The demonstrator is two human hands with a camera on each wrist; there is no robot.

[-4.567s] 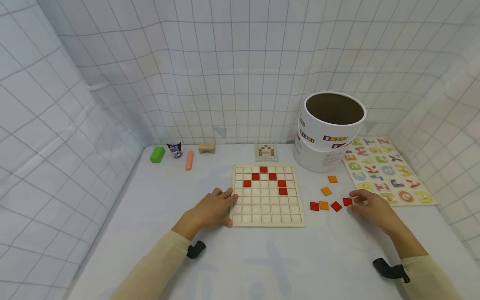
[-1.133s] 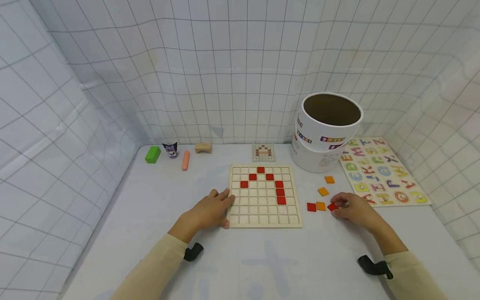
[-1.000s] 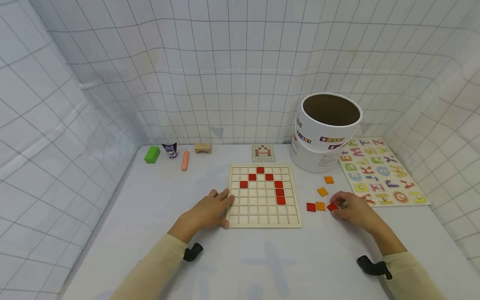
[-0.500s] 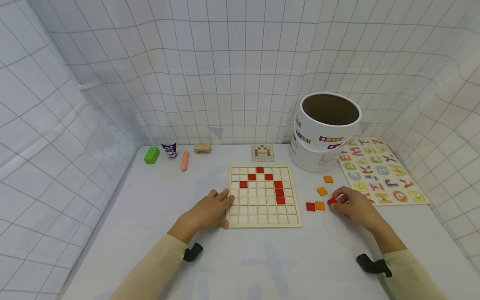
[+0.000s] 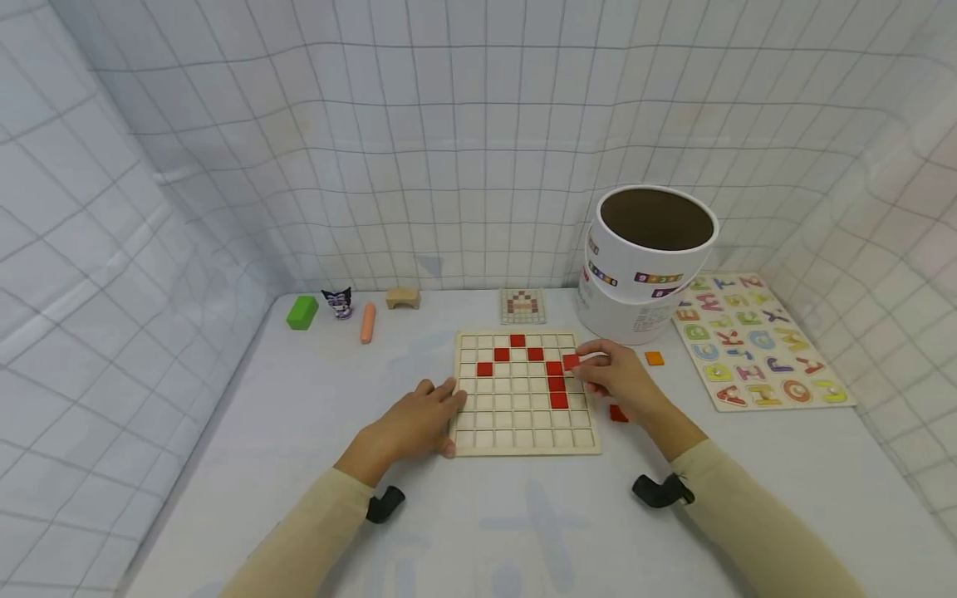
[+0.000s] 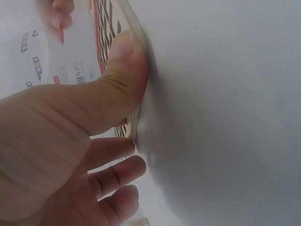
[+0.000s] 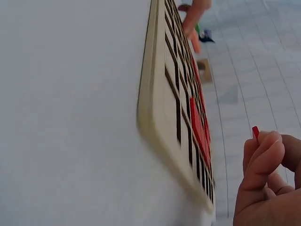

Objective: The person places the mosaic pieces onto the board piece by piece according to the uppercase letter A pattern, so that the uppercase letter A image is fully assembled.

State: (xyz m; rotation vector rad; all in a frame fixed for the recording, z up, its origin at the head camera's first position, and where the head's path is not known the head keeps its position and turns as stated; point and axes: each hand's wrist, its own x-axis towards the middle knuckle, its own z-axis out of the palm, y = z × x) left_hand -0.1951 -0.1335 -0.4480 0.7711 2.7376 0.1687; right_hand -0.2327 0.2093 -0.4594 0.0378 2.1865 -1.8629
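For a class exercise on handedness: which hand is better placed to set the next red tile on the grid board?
Probably the right hand: it pinches a red tile near the right side of the grid board. The left hand touches the board's left edge.

- green block (image 5: pixel 302 312), far left
- purple figurine (image 5: pixel 340 303) beside it
- salmon stick (image 5: pixel 368 323)
- wooden arch (image 5: pixel 403 298)
- white bucket (image 5: pixel 615 314), far right
- letter board (image 5: pixel 815 399) at right

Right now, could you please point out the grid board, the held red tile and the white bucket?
Grid board (image 5: pixel 522 402): head view, bare cell.
Held red tile (image 5: pixel 571 362): head view, visible face.
White bucket (image 5: pixel 624 292): head view, outer wall.
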